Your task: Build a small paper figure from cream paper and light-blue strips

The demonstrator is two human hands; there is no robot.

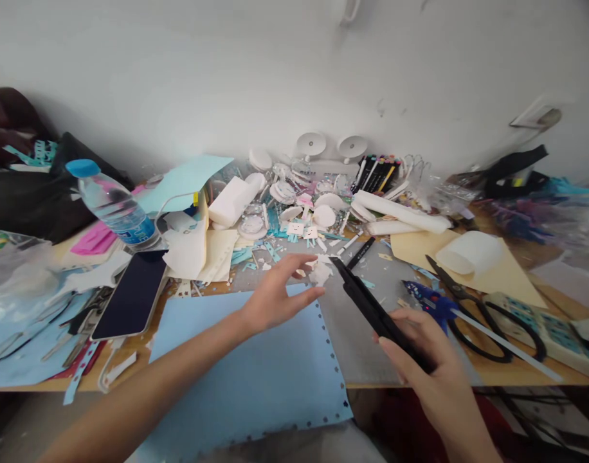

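By pale wall (217, 71), messy table (511, 373), blue sheet (256, 373)

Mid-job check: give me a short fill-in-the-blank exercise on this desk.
1. The right hand holds a long tool whose colour is ____.
2. The large sheet beneath the left forearm is coloured ____.
3. The phone lies with its dark ____ facing up.
4. The upright bottle is topped by a blue ____.

Missing words: black; blue; screen; cap.

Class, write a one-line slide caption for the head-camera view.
The right hand holds a long black object; the open left hand hovers near white scraps beside a blue sheet.
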